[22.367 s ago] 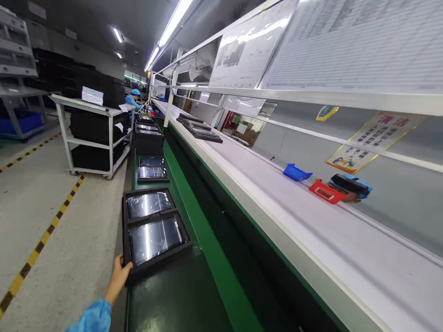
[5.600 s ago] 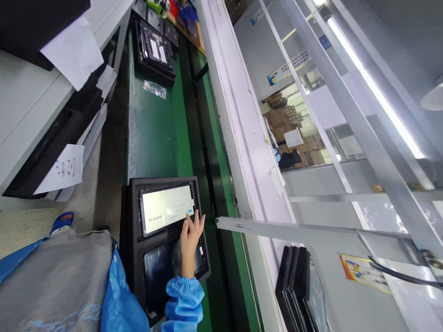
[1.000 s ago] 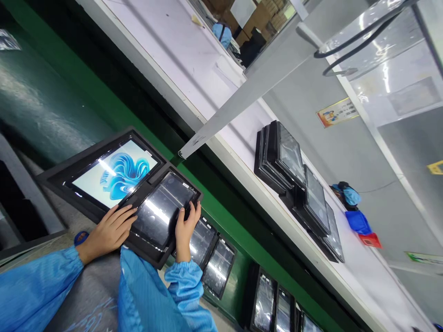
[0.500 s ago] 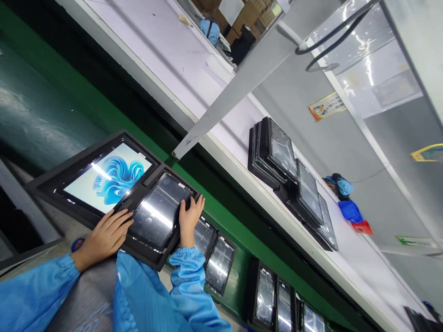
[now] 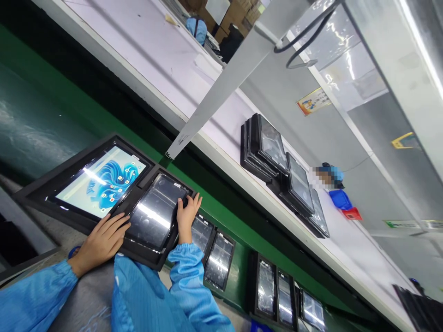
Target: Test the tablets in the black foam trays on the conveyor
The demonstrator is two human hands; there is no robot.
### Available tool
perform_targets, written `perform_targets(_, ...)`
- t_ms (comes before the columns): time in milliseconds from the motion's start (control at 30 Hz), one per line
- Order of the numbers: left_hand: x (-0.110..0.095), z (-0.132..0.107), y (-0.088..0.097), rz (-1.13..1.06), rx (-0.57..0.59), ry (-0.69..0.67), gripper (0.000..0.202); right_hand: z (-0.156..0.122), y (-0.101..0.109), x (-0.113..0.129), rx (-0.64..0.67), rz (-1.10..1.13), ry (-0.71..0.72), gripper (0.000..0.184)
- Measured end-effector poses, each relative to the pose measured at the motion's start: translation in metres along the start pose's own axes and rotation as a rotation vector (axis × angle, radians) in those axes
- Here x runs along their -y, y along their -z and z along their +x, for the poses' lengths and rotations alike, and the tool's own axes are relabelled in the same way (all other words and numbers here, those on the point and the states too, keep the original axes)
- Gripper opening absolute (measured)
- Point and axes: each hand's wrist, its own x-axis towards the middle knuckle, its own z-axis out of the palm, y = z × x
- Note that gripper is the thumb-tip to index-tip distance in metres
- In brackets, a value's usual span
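Note:
In front of me lies a black foam tray [image 5: 141,182] with two tablets side by side. The left tablet [image 5: 104,180] has a lit screen with a blue swirl wallpaper and small icons. The right tablet [image 5: 155,210] has a dark, glossy screen under what looks like film. My left hand [image 5: 104,240] lies with fingers stretched over the tray's near edge, fingertips between the two tablets. With the thumb on the inner side and the fingers at the outer side, my right hand [image 5: 187,216] grips the tray's right edge, beside the dark tablet.
More trayed tablets [image 5: 218,260] stand to the right along the green conveyor [image 5: 238,281]. On the white shelf [image 5: 221,133] beyond are stacked trays of tablets [image 5: 270,143]. A grey metal post [image 5: 214,97] slants down near my tray. Blue [image 5: 340,199] and red bins [image 5: 352,213] sit farther along.
Several app icons now show on the left tablet's screen, where only the wallpaper showed before. The view has shifted slightly; both hands stay at the same places on the tray.

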Motion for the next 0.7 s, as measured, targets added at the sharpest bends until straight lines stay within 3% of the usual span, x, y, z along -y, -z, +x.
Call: perform_targets(700,0.0000,0.0054,0.0015,-0.007,-0.019,-0.034,0.032,-0.0039,-0.0068,0.0009,-0.060,-0.059,0.052,0.037)
